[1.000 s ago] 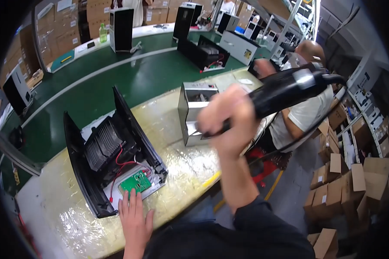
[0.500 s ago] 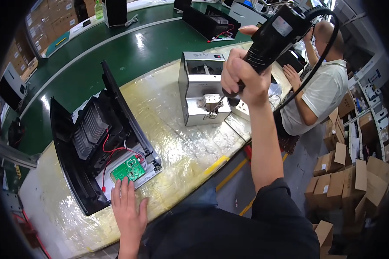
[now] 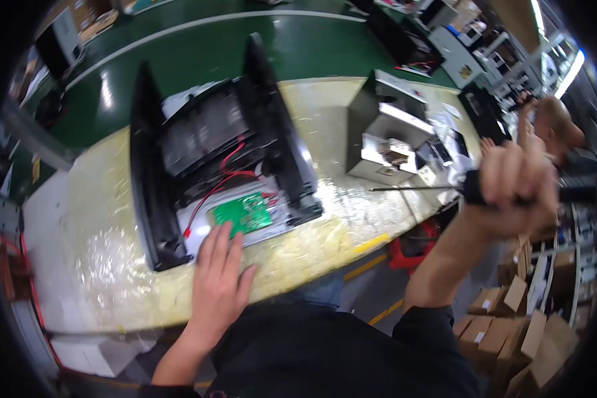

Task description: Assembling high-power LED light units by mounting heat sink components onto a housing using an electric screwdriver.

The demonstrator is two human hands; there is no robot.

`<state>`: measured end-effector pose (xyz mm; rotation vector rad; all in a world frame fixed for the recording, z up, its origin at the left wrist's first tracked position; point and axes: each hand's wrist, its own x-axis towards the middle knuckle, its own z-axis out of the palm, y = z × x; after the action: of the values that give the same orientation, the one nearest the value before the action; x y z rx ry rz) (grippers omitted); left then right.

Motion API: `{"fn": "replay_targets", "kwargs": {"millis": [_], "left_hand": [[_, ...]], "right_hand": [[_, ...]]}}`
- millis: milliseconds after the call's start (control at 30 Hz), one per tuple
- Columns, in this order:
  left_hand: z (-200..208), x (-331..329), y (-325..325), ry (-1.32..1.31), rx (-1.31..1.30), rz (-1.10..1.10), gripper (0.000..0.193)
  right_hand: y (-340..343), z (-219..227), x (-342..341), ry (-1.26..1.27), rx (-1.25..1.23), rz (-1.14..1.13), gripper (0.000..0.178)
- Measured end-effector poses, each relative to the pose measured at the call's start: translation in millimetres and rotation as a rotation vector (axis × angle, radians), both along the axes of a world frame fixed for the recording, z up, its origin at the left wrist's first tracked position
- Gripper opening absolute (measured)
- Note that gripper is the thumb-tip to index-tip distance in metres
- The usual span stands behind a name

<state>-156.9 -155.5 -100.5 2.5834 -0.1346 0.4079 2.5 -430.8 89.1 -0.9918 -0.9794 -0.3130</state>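
Note:
My right hand (image 3: 519,176), blurred by motion, is wrapped round a black electric screwdriver (image 3: 472,189). Its long thin bit points left across the bench. My left hand (image 3: 217,292) lies with fingers stretched out, fingertips at the near edge of a green circuit board (image 3: 245,211). That board sits on a white panel at the near end of an open black housing (image 3: 282,132). Inside the housing are a grey finned heat sink (image 3: 205,129) and red wires (image 3: 220,180). A silver metal box (image 3: 359,139) with a small block on its front stands beyond the bit.
Yellowish plastic film covers the bench (image 3: 99,232). Behind it runs a green surface (image 3: 205,43), with another black housing (image 3: 398,40) at its far right. A co-worker (image 3: 557,126) is on the right, above cardboard boxes (image 3: 494,331). A red object (image 3: 404,255) shows below the bench edge.
My right hand has brought the screwdriver away from the metal box, down and to the right, its bit now clear of the box. My left hand stays by the circuit board. The whole view has turned.

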Motion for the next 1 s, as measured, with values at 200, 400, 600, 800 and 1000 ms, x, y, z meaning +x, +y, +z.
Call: {"fn": "replay_targets", "kwargs": {"millis": [200, 400, 600, 800, 1000], "left_hand": [[7, 7, -3, -0.077, 0.017, -0.015, 0.048], [8, 14, -18, -0.056, 0.038, 0.016, 0.046], [10, 12, -23, -0.11, -0.038, -0.022, 0.046], [10, 21, -27, -0.131, -0.05, -0.034, 0.048], [-9, 15, -30, 0.034, -0.089, -0.063, 0.05]], "right_hand": [[87, -4, -44, 0.046, -0.127, 0.184, 0.013], [113, -32, -34, 0.059, -0.253, 0.127, 0.025], [126, -54, -29, 0.053, -0.357, -0.021, 0.057], [127, -66, -24, 0.082, -0.418, -0.07, 0.072], [124, -95, -10, 0.093, -0.376, 0.065, 0.026]]}}
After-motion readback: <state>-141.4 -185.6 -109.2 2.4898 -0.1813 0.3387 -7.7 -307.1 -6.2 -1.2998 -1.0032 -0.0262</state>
